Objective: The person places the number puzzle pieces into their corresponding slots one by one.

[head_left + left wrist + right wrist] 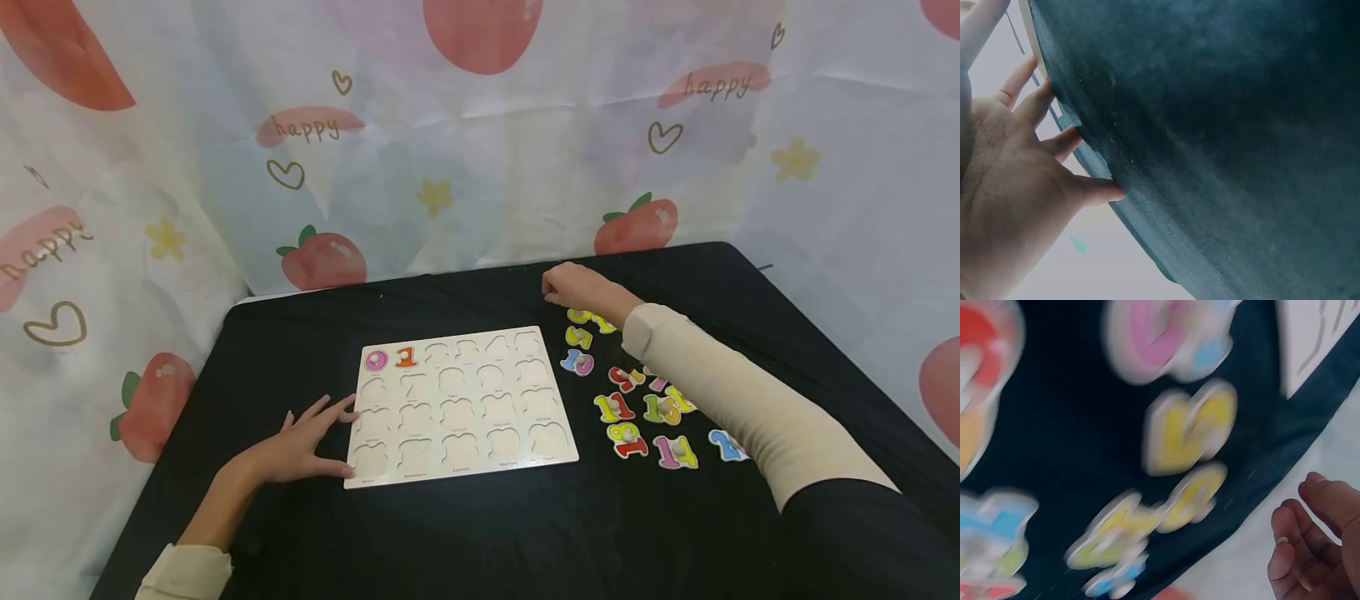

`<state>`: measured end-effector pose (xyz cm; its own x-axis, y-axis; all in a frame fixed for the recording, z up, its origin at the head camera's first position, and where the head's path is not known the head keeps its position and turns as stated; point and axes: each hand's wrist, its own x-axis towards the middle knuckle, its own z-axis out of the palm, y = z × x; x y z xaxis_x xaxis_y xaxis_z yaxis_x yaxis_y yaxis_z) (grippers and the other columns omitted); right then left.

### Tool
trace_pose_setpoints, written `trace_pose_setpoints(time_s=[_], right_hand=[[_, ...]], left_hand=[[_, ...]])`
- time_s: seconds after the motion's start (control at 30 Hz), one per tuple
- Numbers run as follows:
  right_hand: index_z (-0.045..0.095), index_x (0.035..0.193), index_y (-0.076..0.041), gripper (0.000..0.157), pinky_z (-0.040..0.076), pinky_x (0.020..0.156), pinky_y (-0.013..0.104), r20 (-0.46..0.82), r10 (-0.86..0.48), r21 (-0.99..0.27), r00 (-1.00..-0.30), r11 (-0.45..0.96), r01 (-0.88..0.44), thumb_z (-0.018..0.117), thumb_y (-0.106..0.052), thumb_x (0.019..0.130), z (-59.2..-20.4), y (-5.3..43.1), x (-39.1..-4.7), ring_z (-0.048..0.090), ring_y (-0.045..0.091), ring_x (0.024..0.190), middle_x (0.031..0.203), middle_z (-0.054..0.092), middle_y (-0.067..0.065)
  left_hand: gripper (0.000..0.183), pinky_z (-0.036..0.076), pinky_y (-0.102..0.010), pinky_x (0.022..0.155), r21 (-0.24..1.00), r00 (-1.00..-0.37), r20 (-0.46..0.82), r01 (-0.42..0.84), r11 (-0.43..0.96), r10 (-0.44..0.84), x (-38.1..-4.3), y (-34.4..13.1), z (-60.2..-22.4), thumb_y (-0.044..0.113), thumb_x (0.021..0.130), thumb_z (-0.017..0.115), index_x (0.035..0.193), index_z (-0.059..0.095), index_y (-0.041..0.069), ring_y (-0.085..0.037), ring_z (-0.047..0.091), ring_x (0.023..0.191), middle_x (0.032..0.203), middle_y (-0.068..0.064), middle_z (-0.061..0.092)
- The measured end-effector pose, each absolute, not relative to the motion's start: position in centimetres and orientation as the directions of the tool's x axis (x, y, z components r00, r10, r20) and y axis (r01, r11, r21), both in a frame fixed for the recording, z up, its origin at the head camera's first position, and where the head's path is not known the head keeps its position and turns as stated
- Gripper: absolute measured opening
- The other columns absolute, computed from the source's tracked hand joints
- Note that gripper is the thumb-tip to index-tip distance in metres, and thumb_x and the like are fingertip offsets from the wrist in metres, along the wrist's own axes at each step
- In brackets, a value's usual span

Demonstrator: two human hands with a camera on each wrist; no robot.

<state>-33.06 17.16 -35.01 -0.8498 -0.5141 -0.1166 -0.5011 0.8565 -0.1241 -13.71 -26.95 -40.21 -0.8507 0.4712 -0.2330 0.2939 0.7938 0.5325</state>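
Early stage by my read: pink 0 (377,360) and orange 1 (406,357) sit in the top-left recesses of the number board (480,467); the other recesses are bare. Board lies mid-table on black cloth (480,542); loose number pieces (616,407) are scattered to its right, some hidden under the sleeve (735,417).

Hands well apart. Left hand (300,447): fingers spread, tips on the board's left edge, gripping nothing. Right hand (588,292): over the far pieces, fingers loosely curled, thumb clear of them, no piece visible in it.
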Motion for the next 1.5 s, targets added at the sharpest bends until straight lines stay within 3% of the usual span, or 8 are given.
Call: trace_pose_setpoints(time_s=[0.33,0.57,0.8,0.93,1.07,1.37,1.5], right_hand=[[0.066,0.090,0.002,0.008,0.049,0.066,0.038,-0.139,-0.328,-0.082,-0.934,0.944,-0.319,0.060,-0.003,0.089,-34.3,23.7,-32.7,0.054,0.020,0.065,0.077,0.061,0.007],[0.055,0.063,-0.003,0.025,0.033,0.053,0.029,-0.163,-0.265,-0.099,-0.950,0.963,-0.251,0.057,-0.001,0.087,-35.4,25.9,-32.8,0.035,0.014,0.049,0.052,0.037,0.000],[0.055,0.066,-0.003,0.021,0.036,0.054,0.031,-0.161,-0.222,-0.105,-0.962,0.973,-0.207,0.058,-0.003,0.087,-36.1,26.3,-32.9,0.043,0.019,0.053,0.057,0.043,0.004],[0.061,0.082,0.003,0.010,0.042,0.058,0.036,-0.178,-0.176,-0.111,-0.968,0.981,-0.158,0.060,-0.006,0.088,-36.4,26.3,-32.9,0.050,0.023,0.062,0.070,0.053,0.010],[0.062,0.095,0.008,0.016,0.047,0.062,0.039,-0.186,-0.172,-0.115,-0.968,0.982,-0.152,0.061,-0.006,0.089,-36.6,26.3,-32.9,0.054,0.026,0.067,0.078,0.058,0.014],[0.060,0.081,0.003,0.006,0.038,0.055,0.033,-0.142,-0.205,-0.113,-0.968,0.975,-0.190,0.059,-0.001,0.085,-36.1,26.0,-33.0,0.047,0.023,0.058,0.065,0.050,0.009],[0.063,0.081,0.002,0.005,0.040,0.057,0.032,-0.119,-0.270,-0.101,-0.956,0.961,-0.258,0.061,-0.001,0.085,-35.4,25.2,-32.9,0.048,0.021,0.058,0.066,0.052,0.007]], left_hand=[[0.091,-0.003,-0.076,0.092,0.544,-0.851,-0.228,0.292,0.787,0.473,-13.6,-26.9,-39.9,0.049,0.075,0.075,0.144,0.034,0.006,-0.047,0.005,0.137,0.151,-0.017,0.024],[0.089,-0.003,-0.077,0.092,0.547,-0.849,-0.230,0.292,0.785,0.476,-13.6,-26.9,-40.1,0.049,0.075,0.075,0.143,0.036,0.006,-0.047,0.005,0.137,0.151,-0.017,0.024],[0.093,-0.003,-0.076,0.092,0.542,-0.851,-0.231,0.290,0.789,0.471,-13.7,-27.0,-40.2,0.050,0.075,0.074,0.145,0.032,0.007,-0.047,0.005,0.137,0.151,-0.016,0.026],[0.097,-0.003,-0.077,0.092,0.537,-0.850,-0.226,0.298,0.789,0.475,-13.7,-27.0,-40.3,0.051,0.075,0.074,0.147,0.027,0.007,-0.047,0.005,0.137,0.149,-0.015,0.031],[0.098,-0.003,-0.077,0.092,0.535,-0.850,-0.225,0.300,0.790,0.476,-13.8,-27.1,-40.4,0.051,0.074,0.074,0.148,0.026,0.008,-0.047,0.005,0.137,0.148,-0.015,0.032],[0.098,-0.003,-0.076,0.092,0.532,-0.851,-0.232,0.295,0.794,0.471,-13.8,-27.0,-40.4,0.051,0.074,0.074,0.148,0.027,0.008,-0.047,0.005,0.137,0.148,-0.015,0.031],[0.097,-0.003,-0.076,0.093,0.531,-0.852,-0.233,0.292,0.795,0.469,-13.8,-27.0,-40.3,0.051,0.074,0.074,0.147,0.028,0.007,-0.047,0.005,0.137,0.149,-0.015,0.030]])
